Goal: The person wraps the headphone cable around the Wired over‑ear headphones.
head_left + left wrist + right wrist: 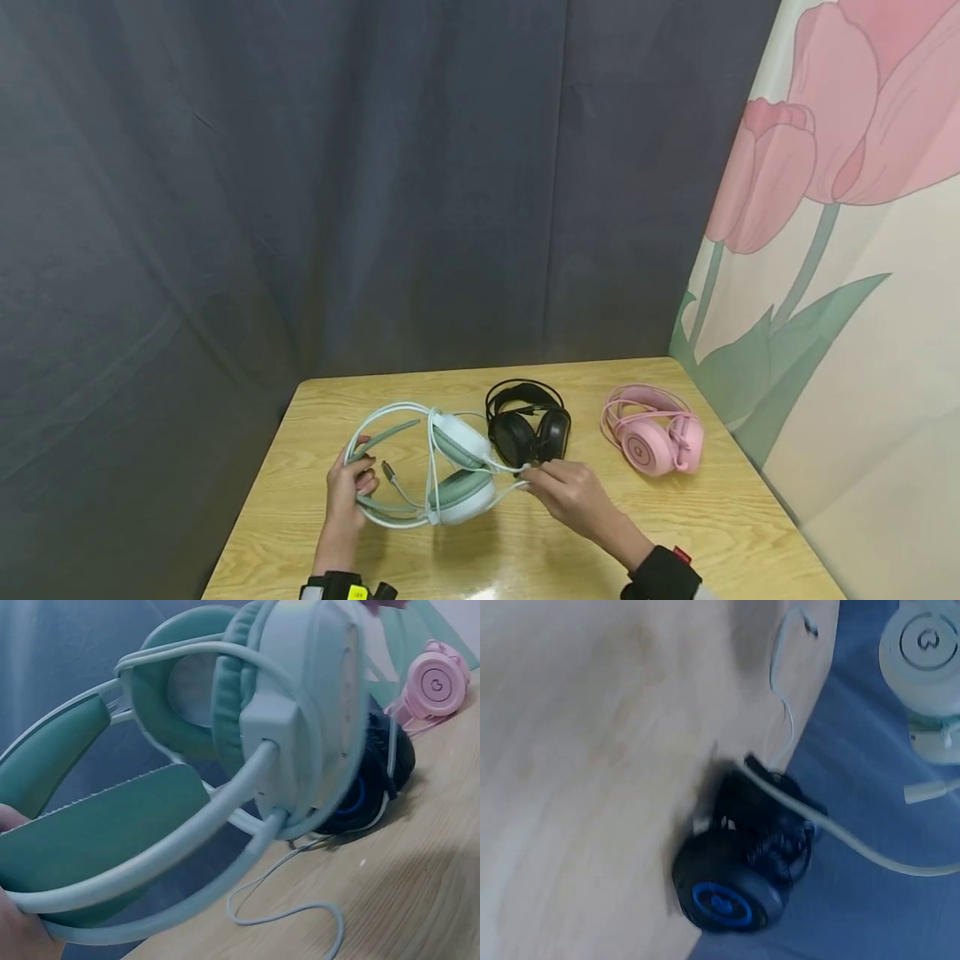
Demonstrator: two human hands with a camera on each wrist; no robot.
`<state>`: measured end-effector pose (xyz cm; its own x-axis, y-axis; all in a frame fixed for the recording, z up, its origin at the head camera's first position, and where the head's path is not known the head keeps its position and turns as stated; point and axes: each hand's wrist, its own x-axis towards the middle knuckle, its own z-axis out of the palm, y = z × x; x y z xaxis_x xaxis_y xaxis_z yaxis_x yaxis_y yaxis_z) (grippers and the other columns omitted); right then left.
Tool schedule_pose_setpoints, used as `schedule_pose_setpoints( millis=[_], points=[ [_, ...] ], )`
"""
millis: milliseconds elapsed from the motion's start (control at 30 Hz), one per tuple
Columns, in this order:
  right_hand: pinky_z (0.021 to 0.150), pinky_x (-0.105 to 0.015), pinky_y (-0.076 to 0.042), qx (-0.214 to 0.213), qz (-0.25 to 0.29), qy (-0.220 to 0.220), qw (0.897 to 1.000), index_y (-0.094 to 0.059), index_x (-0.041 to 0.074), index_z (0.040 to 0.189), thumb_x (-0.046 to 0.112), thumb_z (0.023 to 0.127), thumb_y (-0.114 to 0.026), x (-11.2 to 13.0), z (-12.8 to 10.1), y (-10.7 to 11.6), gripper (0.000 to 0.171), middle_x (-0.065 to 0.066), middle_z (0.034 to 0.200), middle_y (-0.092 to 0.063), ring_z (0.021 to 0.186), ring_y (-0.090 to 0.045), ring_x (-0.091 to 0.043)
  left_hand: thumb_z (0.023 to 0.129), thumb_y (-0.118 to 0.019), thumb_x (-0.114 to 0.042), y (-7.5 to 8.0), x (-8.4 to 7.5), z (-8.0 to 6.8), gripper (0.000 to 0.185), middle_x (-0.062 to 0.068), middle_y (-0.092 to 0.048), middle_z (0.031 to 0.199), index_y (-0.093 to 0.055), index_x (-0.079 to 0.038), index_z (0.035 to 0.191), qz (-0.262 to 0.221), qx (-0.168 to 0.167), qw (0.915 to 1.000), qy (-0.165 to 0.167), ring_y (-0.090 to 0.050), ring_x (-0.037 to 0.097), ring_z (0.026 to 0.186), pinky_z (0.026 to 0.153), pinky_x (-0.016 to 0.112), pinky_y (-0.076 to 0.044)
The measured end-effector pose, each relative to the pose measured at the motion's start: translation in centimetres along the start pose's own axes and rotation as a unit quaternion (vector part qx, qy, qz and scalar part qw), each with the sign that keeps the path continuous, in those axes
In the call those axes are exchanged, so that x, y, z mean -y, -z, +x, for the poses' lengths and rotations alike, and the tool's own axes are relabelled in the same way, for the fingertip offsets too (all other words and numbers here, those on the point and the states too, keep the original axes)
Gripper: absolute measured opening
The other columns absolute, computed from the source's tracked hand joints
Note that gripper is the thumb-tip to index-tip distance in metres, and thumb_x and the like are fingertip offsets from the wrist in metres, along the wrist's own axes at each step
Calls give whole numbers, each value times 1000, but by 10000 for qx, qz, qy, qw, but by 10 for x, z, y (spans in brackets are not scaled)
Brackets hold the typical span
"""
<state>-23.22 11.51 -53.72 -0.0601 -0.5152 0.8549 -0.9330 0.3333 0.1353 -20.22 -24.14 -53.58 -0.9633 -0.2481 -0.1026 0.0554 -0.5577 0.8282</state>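
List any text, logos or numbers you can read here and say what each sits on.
No readable words or numbers.
Pink headset: round emblem on the ear cup, only a ring with a mark.
Mint headset: round emblem on the cup, blurred.
Black headset: blue ring logo, blurred.
Yellow tag on the left wrist strap: too small to read.

I see two bare hands, the left hand wearing a black wrist strap with a yellow tag, the right hand a black cuff with a small red tab.
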Motion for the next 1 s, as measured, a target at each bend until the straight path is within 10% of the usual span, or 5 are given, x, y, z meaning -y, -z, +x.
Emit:
schedule_pose_setpoints(
  millis=[267, 567, 1000],
  points=[
    [50, -11, -39, 191, 324, 215, 9991, -69, 11, 84, 30, 95, -66, 12, -1, -7, 22, 8, 73, -58, 58, -48, -1, 93, -46, 11, 12, -4, -2, 35, 2, -48, 80, -65, -14, 107, 715, 620, 9955, -71, -26, 3, 47, 41, 14, -27],
    [55, -11, -38, -105, 1049, 430, 9935, -67, 10, 83, 25, 92, -71, 29, 26, -16, 18, 6, 74, -58, 60, -48, -1, 88, -47, 14, 4, 5, -4, 34, 3, -47, 77, -62, -5, 112, 954, 490, 9941, 135, -26, 4, 48, 42, 15, -24],
    [67, -17, -42, 511, 997, -4, 9937, -69, 11, 94, 16, 90, -72, 27, 40, -27, 8, 3, 88, -58, 73, -49, -8, 84, -52, 13, -18, 23, -7, 35, -1, -44, 70, -68, -3, 110, 2183, 1281, 9673, 154, -26, 4, 45, 45, 18, -25]
  ],
)
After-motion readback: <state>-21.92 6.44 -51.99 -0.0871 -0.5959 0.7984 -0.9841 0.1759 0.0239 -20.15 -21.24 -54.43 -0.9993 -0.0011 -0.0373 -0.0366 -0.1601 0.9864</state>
